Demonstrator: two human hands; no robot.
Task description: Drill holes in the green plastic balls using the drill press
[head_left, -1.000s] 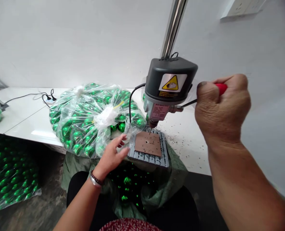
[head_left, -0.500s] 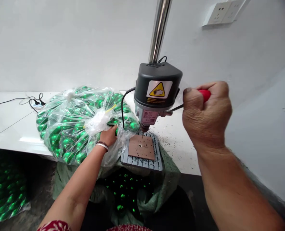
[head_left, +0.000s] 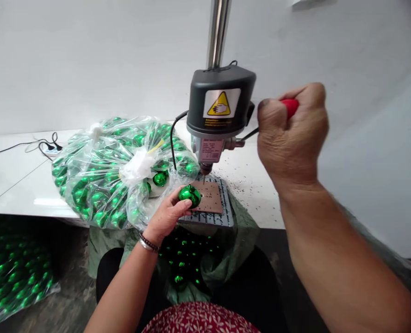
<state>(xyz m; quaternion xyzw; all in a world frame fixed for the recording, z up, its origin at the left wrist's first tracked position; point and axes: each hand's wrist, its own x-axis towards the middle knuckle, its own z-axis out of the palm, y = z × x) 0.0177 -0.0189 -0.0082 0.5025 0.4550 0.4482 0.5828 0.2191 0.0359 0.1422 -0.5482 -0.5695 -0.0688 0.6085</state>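
A shiny green bauble point(head_left: 190, 196) is pinched between the thumb and fingers of my left hand point(head_left: 167, 213). It hovers over the left part of a brown square board point(head_left: 210, 198), close to the drill bit point(head_left: 204, 180). My right hand point(head_left: 295, 134) is wrapped round the red knob point(head_left: 290, 107) of the lever on the drill press point(head_left: 222, 101). Under the board lies the drill's grey grooved base point(head_left: 228, 213). To the left, a clear plastic bag point(head_left: 94, 171) full of green baubles has a torn opening, where a loose bauble point(head_left: 159, 178) shows.
Dark shavings point(head_left: 243, 182) litter the white table point(head_left: 18, 185) right of the base. Below its front edge, a green woven sack point(head_left: 240, 249) holds more baubles. Another bauble bag point(head_left: 14, 273) sits on the floor at left. A black cable point(head_left: 172, 138) hangs beside the drill.
My left hand has come out of the bag opening and moved right with a green bauble. My right hand keeps its grip on the lever knob. The view has tilted down slightly.
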